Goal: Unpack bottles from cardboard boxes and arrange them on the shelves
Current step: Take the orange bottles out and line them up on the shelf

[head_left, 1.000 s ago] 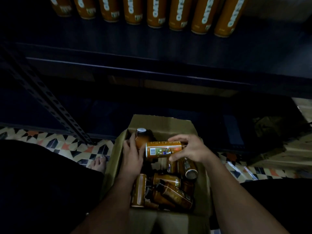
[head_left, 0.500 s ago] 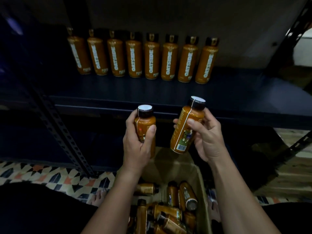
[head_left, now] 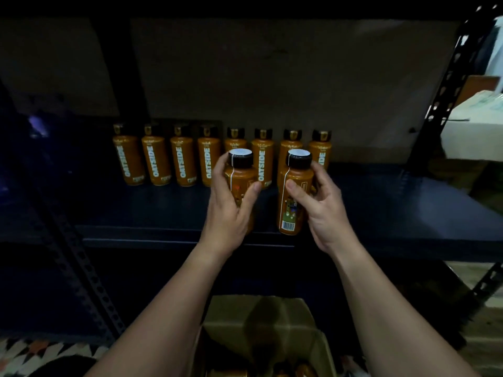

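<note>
My left hand (head_left: pixel 228 210) grips an orange bottle (head_left: pixel 241 178) with a black cap, held upright over the front part of the dark shelf (head_left: pixel 163 213). My right hand (head_left: pixel 321 205) grips a second orange bottle (head_left: pixel 292 197), also upright, a barcode showing near its base. Behind them a row of several orange bottles (head_left: pixel 182 159) marked OATSIDE stands along the back of the shelf. The open cardboard box (head_left: pixel 261 319) sits below between my forearms; a few bottle tops show at its bottom edge.
Perforated metal uprights frame the shelf at the left (head_left: pixel 81 273) and right (head_left: pixel 446 91). Patterned floor tiles (head_left: pixel 32 352) show at the lower left. A pale object (head_left: pixel 471 131) lies beyond the right upright. Bare shelf surface extends right of the bottle row.
Both hands lifted a bottle each out of the box and carried them up and forward to the shelf. The view tilted up, so the box dropped to the bottom of the frame.
</note>
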Demonstrator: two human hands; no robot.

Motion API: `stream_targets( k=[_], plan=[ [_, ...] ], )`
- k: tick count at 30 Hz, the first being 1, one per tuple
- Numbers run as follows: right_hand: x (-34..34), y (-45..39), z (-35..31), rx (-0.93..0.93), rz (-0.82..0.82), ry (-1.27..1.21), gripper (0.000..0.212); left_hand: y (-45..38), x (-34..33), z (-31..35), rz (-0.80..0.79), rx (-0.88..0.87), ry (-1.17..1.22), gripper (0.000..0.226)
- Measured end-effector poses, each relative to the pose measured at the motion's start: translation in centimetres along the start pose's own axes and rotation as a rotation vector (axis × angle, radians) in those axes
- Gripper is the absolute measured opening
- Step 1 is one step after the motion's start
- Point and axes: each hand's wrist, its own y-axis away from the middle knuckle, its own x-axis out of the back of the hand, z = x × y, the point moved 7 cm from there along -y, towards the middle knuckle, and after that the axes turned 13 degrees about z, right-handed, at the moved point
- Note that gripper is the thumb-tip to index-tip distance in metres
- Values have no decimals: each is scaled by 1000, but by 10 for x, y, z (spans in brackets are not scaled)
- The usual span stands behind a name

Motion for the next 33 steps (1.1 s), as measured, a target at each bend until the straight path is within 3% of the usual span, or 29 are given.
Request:
stream_targets(
  k=[7,12,16,19,22,29,33],
  plan=[
    [-6,-31,19,-22,7,45,53,-28,-21,-29,-164,154,29,70],
    [-3,-40,30,-30,48,93,63,-32,-25,-39,-217,161,18,76],
    [-1,-38,38,-40,33,155,81,-31,-21,-42,-156,165,-11,89],
    [3,-37,41,-57,27,160,91,-27,-10,-40,-3,129,-139,102],
    [4,-37,43,-83,26,170,89,-25,-3,-38,85,81,-177,95],
    [-1,-37,40,10,70,316,83,-28,-3,-46,39,139,-87,83],
    [-3,-37,42,8,56,369,93,-28,-3,-47,-12,168,-46,83]
  ],
)
